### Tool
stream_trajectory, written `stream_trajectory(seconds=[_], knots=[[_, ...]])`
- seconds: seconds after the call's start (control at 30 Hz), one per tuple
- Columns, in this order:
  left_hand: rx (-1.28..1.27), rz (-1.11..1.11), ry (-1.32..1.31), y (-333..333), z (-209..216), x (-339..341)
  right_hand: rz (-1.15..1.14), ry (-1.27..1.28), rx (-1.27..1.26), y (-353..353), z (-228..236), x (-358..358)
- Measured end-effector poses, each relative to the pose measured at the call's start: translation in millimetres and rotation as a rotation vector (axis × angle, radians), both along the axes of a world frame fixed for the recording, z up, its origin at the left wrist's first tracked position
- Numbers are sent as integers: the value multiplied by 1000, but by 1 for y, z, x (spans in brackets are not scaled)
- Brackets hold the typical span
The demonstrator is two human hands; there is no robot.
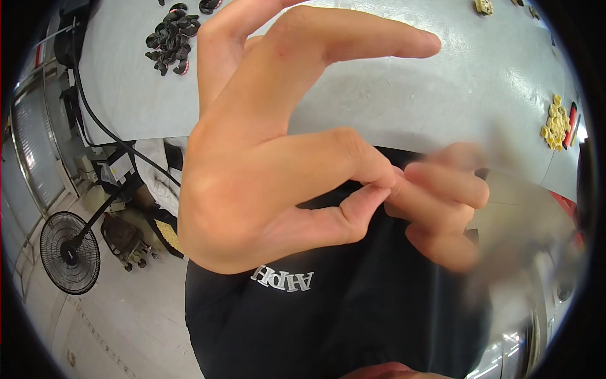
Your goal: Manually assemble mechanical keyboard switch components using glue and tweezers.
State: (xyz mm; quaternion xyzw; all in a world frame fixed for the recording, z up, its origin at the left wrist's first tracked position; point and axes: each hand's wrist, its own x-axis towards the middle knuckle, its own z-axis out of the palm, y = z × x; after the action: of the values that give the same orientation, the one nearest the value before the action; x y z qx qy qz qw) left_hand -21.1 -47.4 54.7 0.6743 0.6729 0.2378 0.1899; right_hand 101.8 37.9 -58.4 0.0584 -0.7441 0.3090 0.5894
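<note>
My left hand (252,145) fills the middle of the view, close up. Its thumb and index finger are pinched together, while the other fingers stretch out above. At the pinch it meets my right hand (442,202), whose fingers are curled, with the fingertips of both hands touching. Anything held between them is hidden or too small to make out. Blur covers part of the right hand and the area beside it. Below both hands lies a black garment (341,316) with silver lettering.
Beyond the hands is a grey table (404,107). A heap of small black pieces with pink edges (170,39) lies at its far left. Pale yellow pieces (555,125) lie at the right beside a red tool (570,120). A black standing fan (69,252) and a dark cable (95,117) are on the left.
</note>
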Motion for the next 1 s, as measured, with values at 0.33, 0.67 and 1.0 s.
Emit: stream_trajectory(seconds=[0.33,0.67,1.0], knots=[[40,-4,-47,4,-6,5,-65,-13,-64,-3,5,1],[83,0,-95,6,-17,-5,-123,-27,-125,7,0,7],[125,16,-140,9,-21,6,-171,-39,-185,0,10,16]])
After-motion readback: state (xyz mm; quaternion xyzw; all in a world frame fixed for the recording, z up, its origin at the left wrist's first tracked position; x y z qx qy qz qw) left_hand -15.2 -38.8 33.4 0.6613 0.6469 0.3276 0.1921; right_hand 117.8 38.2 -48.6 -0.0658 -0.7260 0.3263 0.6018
